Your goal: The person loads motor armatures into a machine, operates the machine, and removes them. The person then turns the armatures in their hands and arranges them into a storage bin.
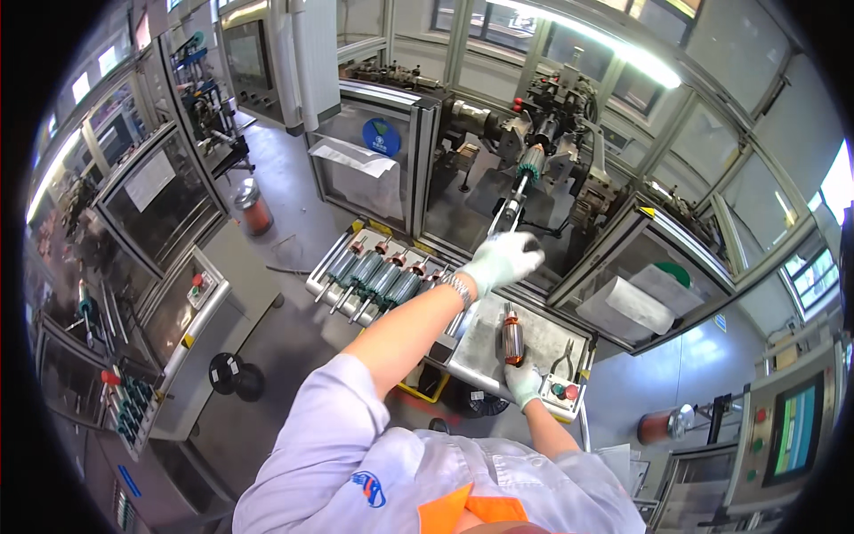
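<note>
My left hand (503,261), in a pale glove, reaches forward over the bench to the machine opening. Its fingers look bent but are smeared by motion, and whether they hold anything is unclear. Just beyond them is the shaft of a green-cored motor armature (531,163) mounted in the machine. My right hand (523,383), also gloved, is closed round the near end of a copper-wound armature (513,338). That armature is over the metal bench plate (476,343); its lower end is partly hidden by the fingers.
Several green armatures (384,283) sit in a rack left of my left forearm. Pliers (562,358) lie right of my right hand, near a button box (565,392). Glazed machine doors (369,165) flank the opening. A control screen (796,427) stands at far right.
</note>
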Demonstrator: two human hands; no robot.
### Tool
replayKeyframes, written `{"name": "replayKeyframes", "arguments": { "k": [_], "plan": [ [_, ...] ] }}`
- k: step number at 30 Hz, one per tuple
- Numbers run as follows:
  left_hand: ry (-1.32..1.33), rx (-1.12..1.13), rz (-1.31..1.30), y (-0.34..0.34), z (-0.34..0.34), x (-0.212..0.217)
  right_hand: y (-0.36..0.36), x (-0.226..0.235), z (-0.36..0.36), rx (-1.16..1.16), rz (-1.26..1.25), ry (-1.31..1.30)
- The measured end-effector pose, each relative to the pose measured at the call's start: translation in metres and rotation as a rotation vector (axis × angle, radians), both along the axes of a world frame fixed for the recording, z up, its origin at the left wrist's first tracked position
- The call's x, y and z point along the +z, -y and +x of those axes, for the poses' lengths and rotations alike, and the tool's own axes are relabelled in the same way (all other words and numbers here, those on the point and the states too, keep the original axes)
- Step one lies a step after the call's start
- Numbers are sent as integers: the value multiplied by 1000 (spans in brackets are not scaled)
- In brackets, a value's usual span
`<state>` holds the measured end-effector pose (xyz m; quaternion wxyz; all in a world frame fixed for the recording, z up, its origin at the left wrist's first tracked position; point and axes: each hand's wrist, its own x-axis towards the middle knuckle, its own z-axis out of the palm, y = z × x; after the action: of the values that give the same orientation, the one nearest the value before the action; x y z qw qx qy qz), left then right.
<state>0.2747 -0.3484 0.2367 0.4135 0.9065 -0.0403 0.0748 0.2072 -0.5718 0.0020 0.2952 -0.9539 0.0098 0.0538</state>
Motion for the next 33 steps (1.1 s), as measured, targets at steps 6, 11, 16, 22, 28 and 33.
{"name": "replayKeyframes", "arguments": {
  "k": [6, 11, 16, 22, 28, 33],
  "plan": [
    [39, 91, -14, 2, 60, -4, -4, -26, 2, -52, -174, -51],
    [405, 291, 3, 14, 78, -18, -3, -25, 3, -38, -154, -71],
    [735, 267, -19, 9, 83, -22, -3, -19, 2, -16, -56, -24],
    [797, 161, -25, 2, 86, -19, -6, -14, 5, -40, -46, 36],
    [815, 100, -31, 0, 89, -18, -5, -7, 6, -42, 75, -53],
    [789, 80, -41, 0, 87, -20, -4, -6, 4, -28, 85, -62]
  ]
}}
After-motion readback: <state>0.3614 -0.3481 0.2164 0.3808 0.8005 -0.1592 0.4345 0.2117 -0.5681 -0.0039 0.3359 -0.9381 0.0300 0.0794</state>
